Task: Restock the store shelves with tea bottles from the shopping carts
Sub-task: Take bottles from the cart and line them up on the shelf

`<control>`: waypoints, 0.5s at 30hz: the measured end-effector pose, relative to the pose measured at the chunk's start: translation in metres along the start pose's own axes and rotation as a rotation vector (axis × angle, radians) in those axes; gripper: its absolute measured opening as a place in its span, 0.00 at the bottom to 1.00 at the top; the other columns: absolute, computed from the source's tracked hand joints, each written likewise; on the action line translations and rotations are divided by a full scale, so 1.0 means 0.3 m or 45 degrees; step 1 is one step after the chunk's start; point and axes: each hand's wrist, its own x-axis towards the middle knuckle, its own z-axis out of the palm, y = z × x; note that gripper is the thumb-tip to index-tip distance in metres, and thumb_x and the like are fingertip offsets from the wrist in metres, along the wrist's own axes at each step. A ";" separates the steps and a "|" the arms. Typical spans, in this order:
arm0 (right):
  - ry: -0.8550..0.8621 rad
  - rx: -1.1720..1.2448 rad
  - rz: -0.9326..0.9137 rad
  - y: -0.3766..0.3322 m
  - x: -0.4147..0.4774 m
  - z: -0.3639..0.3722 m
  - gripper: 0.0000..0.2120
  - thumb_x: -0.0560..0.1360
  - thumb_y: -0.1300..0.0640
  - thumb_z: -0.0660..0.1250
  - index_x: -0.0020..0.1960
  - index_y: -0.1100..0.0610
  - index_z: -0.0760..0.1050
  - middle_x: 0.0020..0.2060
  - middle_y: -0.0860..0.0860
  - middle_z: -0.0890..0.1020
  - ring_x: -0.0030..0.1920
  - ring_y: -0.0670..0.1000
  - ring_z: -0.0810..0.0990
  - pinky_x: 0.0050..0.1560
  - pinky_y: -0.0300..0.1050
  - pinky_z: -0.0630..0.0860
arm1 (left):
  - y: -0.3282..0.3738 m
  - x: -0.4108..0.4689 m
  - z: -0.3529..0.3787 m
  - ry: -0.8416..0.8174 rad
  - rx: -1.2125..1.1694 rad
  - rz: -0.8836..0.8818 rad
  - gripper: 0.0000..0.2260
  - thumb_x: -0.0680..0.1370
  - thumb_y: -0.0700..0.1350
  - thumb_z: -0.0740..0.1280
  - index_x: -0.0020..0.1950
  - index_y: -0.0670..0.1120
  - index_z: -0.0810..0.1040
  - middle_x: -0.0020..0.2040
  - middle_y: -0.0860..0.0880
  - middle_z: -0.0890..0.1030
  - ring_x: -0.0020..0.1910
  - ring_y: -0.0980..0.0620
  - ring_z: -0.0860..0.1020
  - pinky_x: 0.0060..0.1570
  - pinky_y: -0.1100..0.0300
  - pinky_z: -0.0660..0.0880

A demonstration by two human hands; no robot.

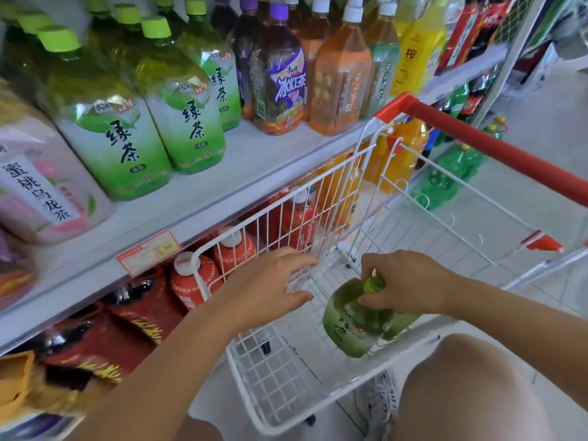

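Head view: the step in hand looks like lifting a large green plastic tea bottle with a lime cap [351, 326] out of the white wire shopping cart with the red handle [318, 198]. The bottle lies tilted in the basket at the lower middle of the frame, cap uppermost. A bottle this size, probably full, would swing if carried by the neck alone. The free hand should therefore slide under its body before it rises. It then needs to come up clear of the wire rim and go upright, label outward, onto the white store shelf [222, 173]. There is bare space there in front of the matching green tea bottles [117, 138] at the upper left.

The right hand [410, 281] has its grip clenched on the bottle's neck just under the cap, fingers over and thumb beneath. The left hand [270, 289], at the centre of the frame, is released. Its fingers are spread and loosely bent and hold nothing. Its fingertips are close to the cart's inner wire wall, but whether they touch it cannot be told.
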 end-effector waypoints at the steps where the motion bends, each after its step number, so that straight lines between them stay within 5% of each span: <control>1: 0.037 0.063 -0.029 -0.007 0.005 -0.003 0.12 0.69 0.40 0.69 0.47 0.43 0.70 0.34 0.43 0.77 0.37 0.42 0.75 0.39 0.42 0.72 | 0.006 0.004 -0.002 -0.005 -0.043 -0.013 0.29 0.75 0.56 0.70 0.74 0.61 0.63 0.72 0.61 0.68 0.65 0.61 0.71 0.63 0.62 0.68; 5: 0.211 0.778 -0.231 -0.063 0.003 -0.099 0.09 0.67 0.59 0.74 0.43 0.47 0.79 0.36 0.41 0.81 0.35 0.39 0.78 0.37 0.36 0.74 | 0.032 0.023 -0.009 -0.124 -0.359 -0.073 0.45 0.67 0.58 0.78 0.77 0.62 0.55 0.76 0.62 0.61 0.72 0.60 0.64 0.69 0.59 0.61; 8: 0.287 1.103 -0.443 -0.118 0.018 -0.189 0.11 0.67 0.70 0.72 0.43 0.55 0.81 0.36 0.45 0.81 0.37 0.42 0.79 0.38 0.36 0.76 | 0.054 0.037 -0.042 -0.043 -0.615 -0.111 0.42 0.62 0.56 0.81 0.70 0.66 0.63 0.67 0.63 0.74 0.65 0.61 0.74 0.68 0.50 0.70; 10: 0.379 1.224 -0.539 -0.128 0.028 -0.227 0.12 0.67 0.67 0.74 0.47 0.55 0.80 0.40 0.53 0.81 0.41 0.47 0.79 0.43 0.42 0.77 | 0.049 0.036 -0.079 0.171 -0.633 -0.135 0.39 0.59 0.57 0.81 0.67 0.67 0.68 0.60 0.63 0.79 0.59 0.62 0.78 0.62 0.53 0.75; 12: 0.339 1.230 -0.554 -0.089 0.042 -0.249 0.30 0.64 0.53 0.79 0.64 0.47 0.74 0.48 0.53 0.79 0.51 0.45 0.78 0.51 0.43 0.74 | 0.035 0.028 -0.124 0.348 -0.672 -0.145 0.35 0.59 0.56 0.82 0.64 0.64 0.72 0.56 0.65 0.81 0.55 0.66 0.79 0.59 0.59 0.75; 14: 0.170 1.042 -0.546 -0.068 0.050 -0.240 0.52 0.57 0.42 0.81 0.71 0.30 0.54 0.62 0.35 0.72 0.64 0.33 0.69 0.61 0.35 0.68 | 0.024 0.020 -0.179 0.460 -0.683 -0.165 0.36 0.58 0.58 0.81 0.64 0.62 0.73 0.55 0.64 0.82 0.55 0.65 0.79 0.59 0.58 0.76; 15: 0.113 1.012 -0.558 -0.086 0.058 -0.230 0.54 0.57 0.43 0.82 0.70 0.26 0.49 0.63 0.27 0.67 0.65 0.27 0.65 0.61 0.30 0.66 | 0.024 0.020 -0.208 0.514 -0.666 -0.176 0.38 0.57 0.59 0.80 0.66 0.62 0.73 0.56 0.63 0.82 0.55 0.64 0.80 0.60 0.56 0.77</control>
